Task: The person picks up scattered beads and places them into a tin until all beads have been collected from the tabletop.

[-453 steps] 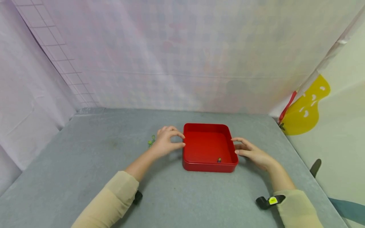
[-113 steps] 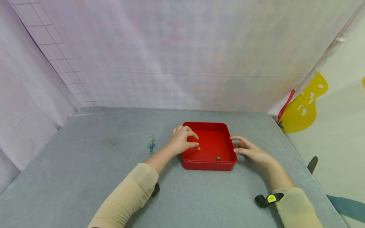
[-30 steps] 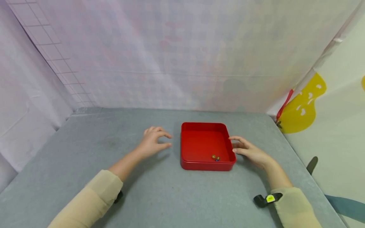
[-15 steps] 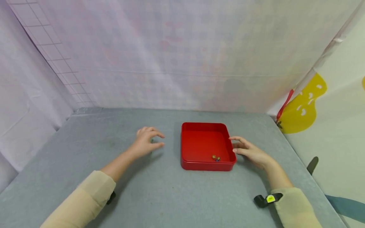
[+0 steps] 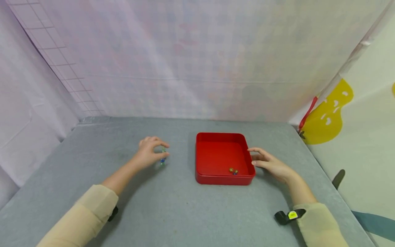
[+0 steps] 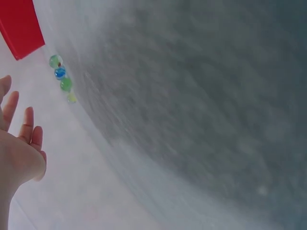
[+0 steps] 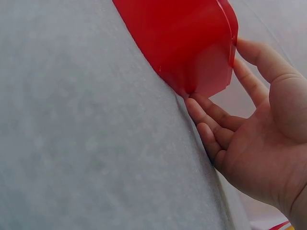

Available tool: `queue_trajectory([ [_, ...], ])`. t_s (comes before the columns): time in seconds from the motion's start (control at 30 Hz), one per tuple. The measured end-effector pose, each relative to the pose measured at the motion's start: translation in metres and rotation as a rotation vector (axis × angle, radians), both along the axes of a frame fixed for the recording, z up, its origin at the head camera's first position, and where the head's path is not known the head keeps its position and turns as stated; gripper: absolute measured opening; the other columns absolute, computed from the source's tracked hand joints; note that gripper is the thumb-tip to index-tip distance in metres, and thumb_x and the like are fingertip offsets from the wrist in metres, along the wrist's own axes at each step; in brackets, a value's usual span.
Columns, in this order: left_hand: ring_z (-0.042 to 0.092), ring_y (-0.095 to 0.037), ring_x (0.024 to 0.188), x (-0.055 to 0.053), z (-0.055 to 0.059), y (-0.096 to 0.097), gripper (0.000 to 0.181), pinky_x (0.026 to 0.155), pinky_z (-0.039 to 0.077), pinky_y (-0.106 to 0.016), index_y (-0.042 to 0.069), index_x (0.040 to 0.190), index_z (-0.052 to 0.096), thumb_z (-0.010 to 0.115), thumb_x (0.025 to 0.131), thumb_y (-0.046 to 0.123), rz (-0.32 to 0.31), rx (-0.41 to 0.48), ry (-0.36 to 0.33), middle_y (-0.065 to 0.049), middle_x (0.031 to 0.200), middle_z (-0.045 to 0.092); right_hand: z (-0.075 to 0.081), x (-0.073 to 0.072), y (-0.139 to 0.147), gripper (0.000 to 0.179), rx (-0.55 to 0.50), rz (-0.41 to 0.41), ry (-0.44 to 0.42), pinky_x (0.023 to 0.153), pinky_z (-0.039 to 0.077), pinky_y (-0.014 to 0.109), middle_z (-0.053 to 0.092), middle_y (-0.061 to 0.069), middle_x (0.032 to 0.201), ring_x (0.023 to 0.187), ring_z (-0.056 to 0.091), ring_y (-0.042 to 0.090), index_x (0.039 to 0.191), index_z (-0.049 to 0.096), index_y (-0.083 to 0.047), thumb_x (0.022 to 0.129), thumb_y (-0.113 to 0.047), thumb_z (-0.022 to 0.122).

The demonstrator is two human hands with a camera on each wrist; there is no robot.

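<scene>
My left hand (image 5: 149, 153) hovers over the cloth, thumb and fingers apart with nothing between them. Several glass marbles (image 5: 162, 161), green and blue, lie beside its fingertips, partly covered by them. They form a short row in the left wrist view, the blue marble (image 6: 60, 73) among green ones, apart from the left hand (image 6: 21, 153). A square red box (image 5: 222, 180) without a lid holds a few small marbles (image 5: 231, 170) near its front right corner. Relaxed fingers of my right hand (image 5: 273, 167) touch the box's right wall; the right wrist view shows this hand (image 7: 261, 143) against the red side.
Grey cloth (image 5: 185, 212) covers the table. A pale curtain (image 5: 191, 68) hangs along the back, and white sheets close off both sides. The one at right carries a yellow print (image 5: 328, 120). A dark wrist camera (image 5: 282, 218) sits at my right cuff.
Over the last second my left hand moves left, away from the box, uncovering marbles at its fingertips. A marble seen mid-box earlier now lies with the others at the front right. The right hand stays.
</scene>
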State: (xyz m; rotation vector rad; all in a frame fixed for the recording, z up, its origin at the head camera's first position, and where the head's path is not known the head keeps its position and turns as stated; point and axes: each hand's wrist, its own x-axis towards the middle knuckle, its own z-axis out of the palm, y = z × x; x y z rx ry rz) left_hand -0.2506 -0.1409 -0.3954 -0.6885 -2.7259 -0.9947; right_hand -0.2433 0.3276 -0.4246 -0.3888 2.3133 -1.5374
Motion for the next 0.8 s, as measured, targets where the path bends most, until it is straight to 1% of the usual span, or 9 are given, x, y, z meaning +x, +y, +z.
queue_trajectory([
  [0.17,0.043,-0.035,0.111,0.0,-0.002,-0.009,0.027,0.1,0.016,-0.059,0.007,0.107,0.071,0.076,0.084,0.019,0.007,0.006,-0.021,-0.011,0.109,0.059,0.0,0.0,0.0,0.055,0.001,-0.002,-0.009,0.102,0.026,0.062,0.041,0.025,0.139,0.126,0.036,0.04,0.144,0.033,-0.01,0.097,-0.023,0.057],
  [0.43,0.043,-0.035,0.111,0.0,-0.005,-0.018,0.025,0.101,0.015,-0.058,0.006,0.106,0.071,0.075,0.085,0.018,0.025,-0.001,-0.036,-0.012,0.109,0.059,-0.002,-0.001,0.0,0.054,-0.001,-0.003,-0.005,0.101,0.027,0.061,0.041,0.026,0.139,0.126,0.037,0.04,0.144,0.033,-0.01,0.097,-0.023,0.057],
  [0.7,0.044,-0.034,0.106,0.0,-0.01,-0.024,0.024,0.098,0.017,-0.058,0.008,0.105,0.072,0.075,0.085,0.02,0.045,-0.031,-0.044,-0.011,0.106,0.058,-0.003,-0.002,0.001,0.054,0.002,0.001,0.003,0.101,0.027,0.061,0.041,0.026,0.138,0.126,0.037,0.04,0.144,0.033,-0.009,0.097,-0.023,0.057],
  [0.8,0.044,-0.032,0.104,-0.001,-0.012,-0.026,0.024,0.098,0.017,-0.057,0.009,0.106,0.072,0.074,0.085,0.02,0.05,-0.049,-0.058,-0.012,0.107,0.058,-0.003,-0.003,0.001,0.054,-0.003,0.003,-0.001,0.102,0.026,0.06,0.041,0.026,0.139,0.126,0.037,0.04,0.144,0.032,-0.009,0.097,-0.022,0.056],
])
